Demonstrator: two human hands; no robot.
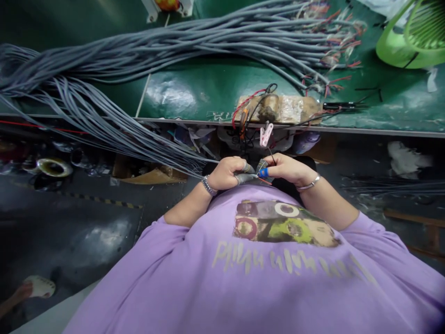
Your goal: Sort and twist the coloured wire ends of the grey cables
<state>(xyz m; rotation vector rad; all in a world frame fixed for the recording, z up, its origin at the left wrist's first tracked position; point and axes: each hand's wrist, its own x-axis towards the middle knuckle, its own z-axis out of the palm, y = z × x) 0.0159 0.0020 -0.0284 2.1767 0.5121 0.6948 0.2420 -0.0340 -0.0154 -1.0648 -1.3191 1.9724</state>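
Close to my body, just below the table edge, my left hand (231,172) is closed around the end of a grey cable, with tape on its fingertips. Thin coloured wires (264,181) stick out past those fingers, one of them reddish. My right hand (283,169) meets it there, its taped fingers pinched on the wire ends; a blue wrap circles one finger. A thin dark lead rises from the right hand toward a pink clip (266,134) at the table edge. From the left, a bundle of grey cables (104,120) hangs over the edge toward my left hand.
A thick bundle of grey cables (194,39) with stripped ends lies across the green table (194,97). A taped brown block (281,109) with red and black leads sits at the front edge. A green fan (413,39) stands back right. Yellow tape rolls (54,167) lie below left.
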